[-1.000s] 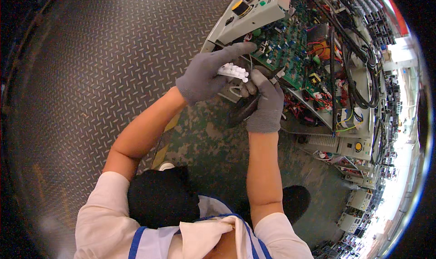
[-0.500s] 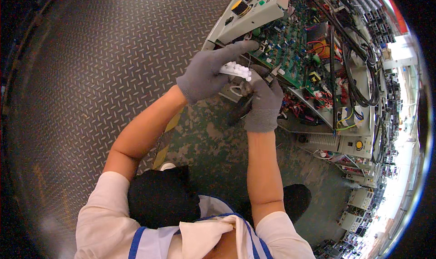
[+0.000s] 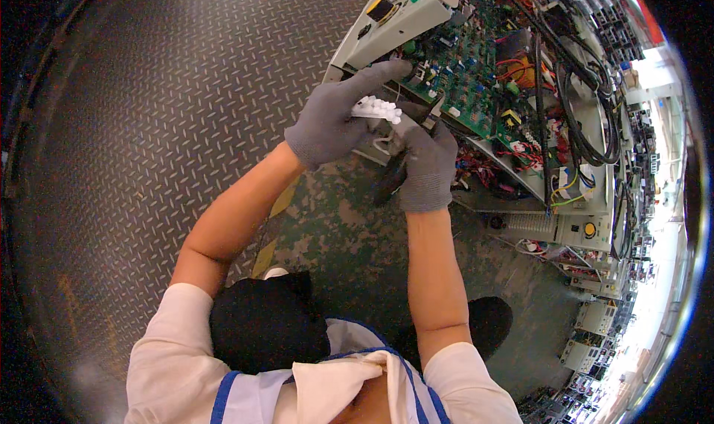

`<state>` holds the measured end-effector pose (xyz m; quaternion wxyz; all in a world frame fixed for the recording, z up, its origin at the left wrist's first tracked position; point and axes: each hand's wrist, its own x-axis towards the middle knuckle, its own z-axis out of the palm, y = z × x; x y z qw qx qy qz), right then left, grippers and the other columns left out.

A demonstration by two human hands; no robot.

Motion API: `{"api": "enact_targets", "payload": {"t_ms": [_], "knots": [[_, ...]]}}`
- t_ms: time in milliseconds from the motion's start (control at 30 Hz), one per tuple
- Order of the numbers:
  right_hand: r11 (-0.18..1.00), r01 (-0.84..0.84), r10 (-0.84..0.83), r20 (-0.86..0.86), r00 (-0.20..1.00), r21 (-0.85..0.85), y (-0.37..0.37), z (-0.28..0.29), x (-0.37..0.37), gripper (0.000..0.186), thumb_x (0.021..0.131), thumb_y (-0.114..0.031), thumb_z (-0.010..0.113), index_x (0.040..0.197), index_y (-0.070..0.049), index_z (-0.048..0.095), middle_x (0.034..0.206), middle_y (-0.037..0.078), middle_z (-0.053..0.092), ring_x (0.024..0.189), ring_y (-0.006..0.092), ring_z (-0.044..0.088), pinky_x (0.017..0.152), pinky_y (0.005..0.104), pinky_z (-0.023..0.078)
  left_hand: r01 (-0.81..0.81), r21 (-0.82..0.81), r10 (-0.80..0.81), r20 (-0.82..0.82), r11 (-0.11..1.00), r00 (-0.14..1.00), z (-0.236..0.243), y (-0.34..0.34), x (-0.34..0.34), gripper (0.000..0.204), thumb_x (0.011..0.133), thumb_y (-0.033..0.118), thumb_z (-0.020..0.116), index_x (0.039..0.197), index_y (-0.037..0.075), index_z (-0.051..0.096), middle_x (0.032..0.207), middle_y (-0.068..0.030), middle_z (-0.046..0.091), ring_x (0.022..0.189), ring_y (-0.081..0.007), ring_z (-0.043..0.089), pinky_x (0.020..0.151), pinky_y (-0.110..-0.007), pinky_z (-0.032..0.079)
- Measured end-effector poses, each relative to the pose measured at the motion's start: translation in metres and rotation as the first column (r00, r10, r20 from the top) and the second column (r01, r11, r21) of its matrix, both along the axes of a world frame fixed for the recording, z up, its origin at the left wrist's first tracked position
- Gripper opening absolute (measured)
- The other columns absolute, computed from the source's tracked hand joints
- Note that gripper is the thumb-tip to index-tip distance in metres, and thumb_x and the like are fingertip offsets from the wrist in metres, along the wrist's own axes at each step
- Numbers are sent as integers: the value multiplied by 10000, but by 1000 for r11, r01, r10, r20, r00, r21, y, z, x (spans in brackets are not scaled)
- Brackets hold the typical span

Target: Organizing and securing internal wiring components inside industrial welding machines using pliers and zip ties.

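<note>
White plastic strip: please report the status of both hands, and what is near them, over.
Left hand gripping white plastic strip. Right hand near strip's right end, fingers partly hidden, grip unclear. Green circuit board just beyond both hands.

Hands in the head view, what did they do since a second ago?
The right hand turned a little and shifted slightly left in the picture. The green board slid slightly up and left too, probably because the camera moved. The left hand kept hold of the white strip; nothing was clearly let go.
</note>
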<state>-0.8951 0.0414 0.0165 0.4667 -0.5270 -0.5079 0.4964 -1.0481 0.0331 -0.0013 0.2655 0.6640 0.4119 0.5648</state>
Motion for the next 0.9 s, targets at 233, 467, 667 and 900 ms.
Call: {"api": "enact_targets", "payload": {"t_ms": [233,467,667,900], "knots": [[972,-83,46,168,985,222,6,-4,2,207,775,-57,587,954,44,612,822,73,614,704,145,563,634,261,448,6,91,5,-122,996,993,8,-1,2,648,706,-32,649,1304,158,487,919,-51,637,811,-106,594,741,-288,494],[986,-114,53,-429,902,-118,-1,8,-1,135,797,-43,575,909,32,578,676,31,495,579,115,440,522,261,359,20,44,-24,71,999,997,0,0,-3,620,707,-81,563,1296,101,496,1007,-53,638,850,-110,586,781,-276,472],[985,-113,32,-508,861,-130,-7,15,-5,132,783,-55,608,898,4,581,663,24,502,571,120,451,522,261,381,98,-18,-95,125,995,988,6,-3,-7,651,678,-93,548,1304,77,487,1052,-66,621,859,-104,573,798,-268,458],[982,-108,30,-445,895,-152,-6,13,-6,157,771,-72,634,912,-9,608,666,15,536,569,126,493,543,258,422,67,43,-68,32,997,997,4,-2,-10,620,702,16,667,1293,94,495,1147,-115,614,1016,-149,583,863,-291,450]]}}
